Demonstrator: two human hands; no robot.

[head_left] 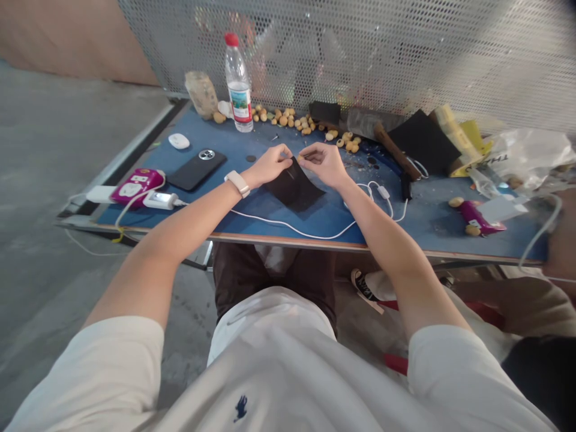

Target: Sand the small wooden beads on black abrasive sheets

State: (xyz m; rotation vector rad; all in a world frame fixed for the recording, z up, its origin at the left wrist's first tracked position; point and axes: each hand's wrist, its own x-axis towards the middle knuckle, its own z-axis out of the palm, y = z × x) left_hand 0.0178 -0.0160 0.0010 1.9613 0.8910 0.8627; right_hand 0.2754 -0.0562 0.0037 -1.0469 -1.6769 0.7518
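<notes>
Light is soft and diffuse, edges stretched.

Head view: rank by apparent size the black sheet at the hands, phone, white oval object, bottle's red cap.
Largest to smallest:
1. Black sheet
2. Phone
3. White oval object
4. Red cap

Plastic bag [537, 150]: "TH", rest unclear; btl label [240, 103] illegible

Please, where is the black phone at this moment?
In the head view, the black phone lies on the left side of the blue table, just right of the purple socket block and nearer the person than the small white object.
</notes>
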